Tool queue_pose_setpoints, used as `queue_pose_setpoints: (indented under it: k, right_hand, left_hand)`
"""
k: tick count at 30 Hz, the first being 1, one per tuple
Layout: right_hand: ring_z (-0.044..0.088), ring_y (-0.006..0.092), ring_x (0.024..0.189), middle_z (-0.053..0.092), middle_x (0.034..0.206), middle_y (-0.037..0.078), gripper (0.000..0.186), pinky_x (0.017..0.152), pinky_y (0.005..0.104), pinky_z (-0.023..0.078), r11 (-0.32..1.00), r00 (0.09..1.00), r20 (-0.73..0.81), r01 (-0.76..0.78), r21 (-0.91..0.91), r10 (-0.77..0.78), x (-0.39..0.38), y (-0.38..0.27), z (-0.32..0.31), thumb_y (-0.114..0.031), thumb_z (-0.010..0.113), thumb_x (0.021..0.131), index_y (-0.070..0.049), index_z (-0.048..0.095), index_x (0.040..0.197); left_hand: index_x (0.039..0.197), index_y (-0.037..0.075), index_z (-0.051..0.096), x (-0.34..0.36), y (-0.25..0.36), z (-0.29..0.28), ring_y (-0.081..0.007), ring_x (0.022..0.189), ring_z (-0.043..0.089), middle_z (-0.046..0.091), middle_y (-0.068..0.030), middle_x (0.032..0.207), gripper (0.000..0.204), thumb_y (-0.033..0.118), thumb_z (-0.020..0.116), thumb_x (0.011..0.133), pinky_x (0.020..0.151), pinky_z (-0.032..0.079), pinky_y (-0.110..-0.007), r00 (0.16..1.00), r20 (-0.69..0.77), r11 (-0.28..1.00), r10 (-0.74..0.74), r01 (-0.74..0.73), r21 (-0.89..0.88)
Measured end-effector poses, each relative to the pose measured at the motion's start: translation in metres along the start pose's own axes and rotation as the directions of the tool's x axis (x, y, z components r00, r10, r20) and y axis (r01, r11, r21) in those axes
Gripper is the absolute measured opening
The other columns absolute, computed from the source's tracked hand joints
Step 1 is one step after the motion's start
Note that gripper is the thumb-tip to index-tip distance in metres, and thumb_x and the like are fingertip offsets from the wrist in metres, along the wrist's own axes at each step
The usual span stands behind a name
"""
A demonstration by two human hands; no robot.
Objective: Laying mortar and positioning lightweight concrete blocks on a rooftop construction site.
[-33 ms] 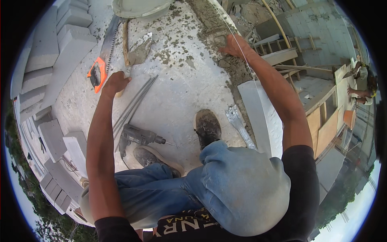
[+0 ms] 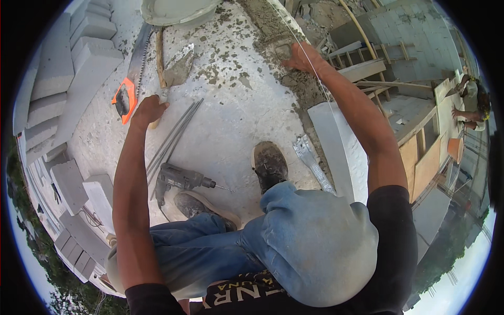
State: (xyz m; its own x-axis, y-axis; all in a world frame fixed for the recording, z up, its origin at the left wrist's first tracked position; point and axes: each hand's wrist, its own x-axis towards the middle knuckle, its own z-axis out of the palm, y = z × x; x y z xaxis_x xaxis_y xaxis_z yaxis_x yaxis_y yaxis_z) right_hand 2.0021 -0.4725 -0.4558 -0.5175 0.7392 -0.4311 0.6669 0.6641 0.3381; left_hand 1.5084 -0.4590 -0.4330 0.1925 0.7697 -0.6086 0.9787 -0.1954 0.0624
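My left hand (image 2: 149, 111) is closed round the handle of a trowel (image 2: 179, 66), whose mortar-smeared blade lies on the pale floor slab. The handle's wooden end shows below my fist. Farther right, my right hand (image 2: 303, 58) reaches down to a strip of wet grey mortar (image 2: 257, 18), its fingers stretched out and touching the surface. Next to these fingers is a squarish outline in the mortar; I cannot make out what it is. A taut white string (image 2: 299, 42) runs over the strip and past my right wrist.
Near my left hand lie an orange-handled saw (image 2: 125, 100), a wooden tool handle (image 2: 160, 58) and thin metal rods (image 2: 176, 131). A drill (image 2: 184, 177) rests by my feet. Pale blocks (image 2: 52, 79) stack left; a basin (image 2: 178, 11) stands ahead. Another person (image 2: 475, 105) works far right.
The view has shifted very slightly. Both hands keep the same places, the left on the trowel and the right at the mortar.
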Motion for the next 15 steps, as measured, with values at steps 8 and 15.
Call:
queue_pose_setpoints:
  k: [8, 15]
  right_hand:
    - [0.067, 0.0312, 0.091, 0.068, 0.092, 0.019, 0.049, 0.081, 0.0384, 0.055, 0.716, 0.933, 0.192, -0.356, 0.601, 0.303, 0.001, 0.011, -0.024, -0.038, 0.074, 0.075, 0.004, 0.066, 0.1]
    - [0.066, 0.0322, 0.097, 0.069, 0.097, 0.017, 0.048, 0.084, 0.0397, 0.054, 0.689, 0.953, 0.107, -0.281, 0.668, 0.285, 0.006, 0.012, -0.008, -0.036, 0.08, 0.068, -0.001, 0.069, 0.1]
  left_hand:
    - [0.113, -0.013, 0.055, 0.009, 0.002, -0.001, -0.0413, 0.111, 0.056, 0.059, -0.0332, 0.112, 0.067, 0.05, 0.056, 0.087, 0.095, 0.043, -0.043, 0.996, 0.057, 0.997, 0.073, -0.073, 0.013]
    - [0.118, -0.012, 0.053, 0.006, -0.005, 0.009, -0.0427, 0.111, 0.057, 0.059, -0.0331, 0.113, 0.068, 0.049, 0.057, 0.087, 0.093, 0.045, -0.043, 0.995, 0.024, 0.994, 0.098, -0.099, 0.038]
